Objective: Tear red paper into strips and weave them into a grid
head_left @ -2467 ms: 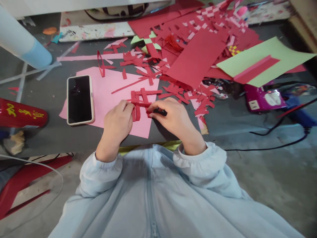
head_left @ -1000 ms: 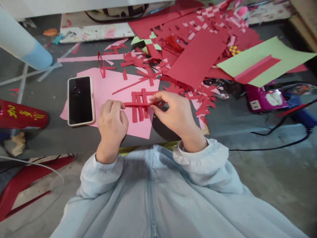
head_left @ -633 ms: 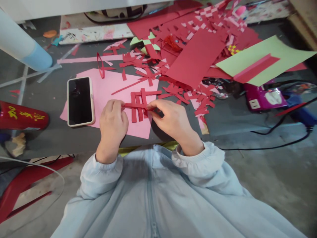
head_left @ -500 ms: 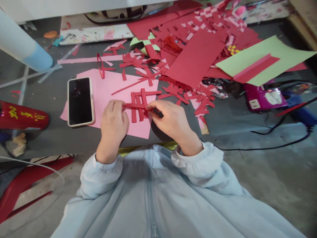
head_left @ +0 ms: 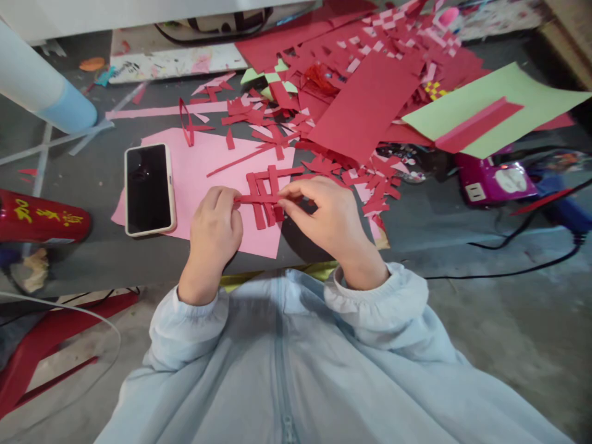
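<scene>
A red paper strip (head_left: 257,199) runs crosswise between my hands, over several upright red strips that form a small woven lattice (head_left: 259,216). My left hand (head_left: 216,223) is closed on the strip's left end. At the other end, my right hand (head_left: 324,213) pinches the strip between thumb and forefinger. Another red strip (head_left: 287,172) crosses the top of the lattice. Under all this lies a pink paper sheet (head_left: 194,163). A thin red strip (head_left: 238,159) rests on the sheet above my left hand.
A phone (head_left: 148,190) covers the sheet's left side. Red cut scraps (head_left: 324,176), a red card (head_left: 365,108) and a pale green sheet (head_left: 499,111) lie behind and right. A red can (head_left: 44,216) and a white-blue bottle (head_left: 69,105) stand left. A black cable (head_left: 485,271) hangs right.
My right hand has shifted slightly right and its grip has changed a little. The upright strips of the lattice have moved slightly right and tilted.
</scene>
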The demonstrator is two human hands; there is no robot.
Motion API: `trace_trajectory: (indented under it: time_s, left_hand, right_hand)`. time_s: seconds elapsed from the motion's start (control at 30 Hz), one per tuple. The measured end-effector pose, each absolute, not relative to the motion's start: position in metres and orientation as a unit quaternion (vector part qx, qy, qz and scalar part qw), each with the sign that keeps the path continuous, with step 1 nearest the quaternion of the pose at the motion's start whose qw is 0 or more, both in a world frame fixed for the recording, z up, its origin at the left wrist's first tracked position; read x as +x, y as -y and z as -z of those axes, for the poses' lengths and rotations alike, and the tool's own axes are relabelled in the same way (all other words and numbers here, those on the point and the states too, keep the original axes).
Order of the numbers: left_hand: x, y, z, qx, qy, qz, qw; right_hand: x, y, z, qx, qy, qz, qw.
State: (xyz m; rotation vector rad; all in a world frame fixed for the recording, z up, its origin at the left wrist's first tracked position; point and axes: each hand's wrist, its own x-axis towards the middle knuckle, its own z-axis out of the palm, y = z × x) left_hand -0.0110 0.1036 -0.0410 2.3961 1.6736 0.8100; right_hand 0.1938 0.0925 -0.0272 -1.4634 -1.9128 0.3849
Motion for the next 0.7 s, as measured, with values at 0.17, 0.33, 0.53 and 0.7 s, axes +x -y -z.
trace_trajectory:
  time_s: [0.17,0.33,0.53,0.7]
  left_hand:
    - [-0.011,-0.104,0.041,0.797,-0.538,-0.268,0.063]
    - [-0.010,-0.104,0.040,0.804,-0.526,-0.268,0.072]
    - [-0.012,-0.105,0.041,0.829,-0.498,-0.254,0.030]
    - [-0.011,-0.107,0.039,0.869,-0.448,-0.209,0.016]
  right_hand:
    - [0.202,-0.099,0.032,-0.592,0.739,-0.130,0.294]
    - [0.204,-0.100,0.037,-0.589,0.745,-0.128,0.284]
    - [0.204,-0.104,0.037,-0.588,0.757,-0.104,0.264]
    - [0.204,-0.107,0.034,-0.587,0.769,-0.086,0.239]
